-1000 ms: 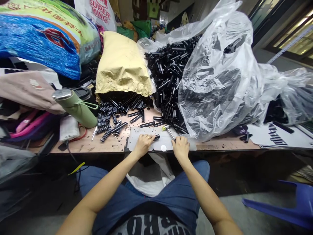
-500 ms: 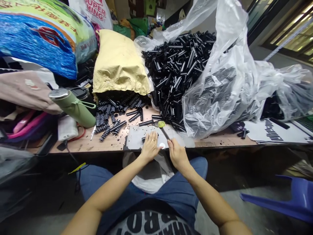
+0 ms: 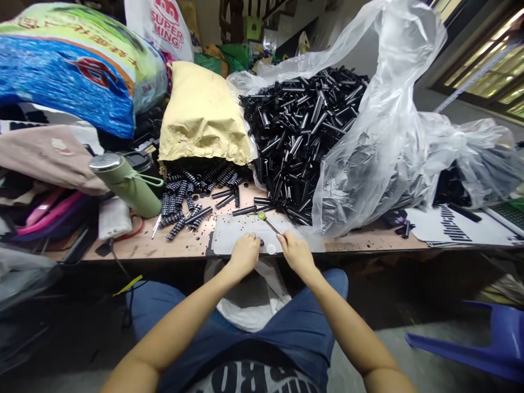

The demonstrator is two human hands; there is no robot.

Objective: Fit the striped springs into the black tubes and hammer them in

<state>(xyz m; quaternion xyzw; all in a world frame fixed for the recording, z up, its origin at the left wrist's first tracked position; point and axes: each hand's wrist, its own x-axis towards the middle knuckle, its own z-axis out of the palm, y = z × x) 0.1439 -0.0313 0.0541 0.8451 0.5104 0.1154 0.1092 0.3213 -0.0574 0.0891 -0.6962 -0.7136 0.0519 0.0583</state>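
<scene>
My left hand point(image 3: 244, 253) rests on a grey mat point(image 3: 229, 234) at the table's front edge, closed over a small black tube whose end barely shows at my fingertips. My right hand point(image 3: 295, 252) grips a thin metal tool point(image 3: 270, 222) with a yellow-green head, pointing up and left over the mat. A small white disc point(image 3: 271, 249) lies on the mat between my hands. A big heap of black tubes point(image 3: 303, 136) spills from a clear plastic bag point(image 3: 393, 142) just behind.
A yellow paper sack point(image 3: 202, 114) lies open at the back, with patterned black-and-white tubes point(image 3: 184, 191) spilling out. A green flask point(image 3: 129, 183) lies at the left beside clothes and a blue woven bag point(image 3: 69, 71). A white bag point(image 3: 249, 300) hangs below the table edge. A blue chair point(image 3: 483, 344) stands at the right.
My left hand slid right along the mat and drew back toward the table edge, covering the black tube. My right hand moved slightly left with the tool, tilting its head.
</scene>
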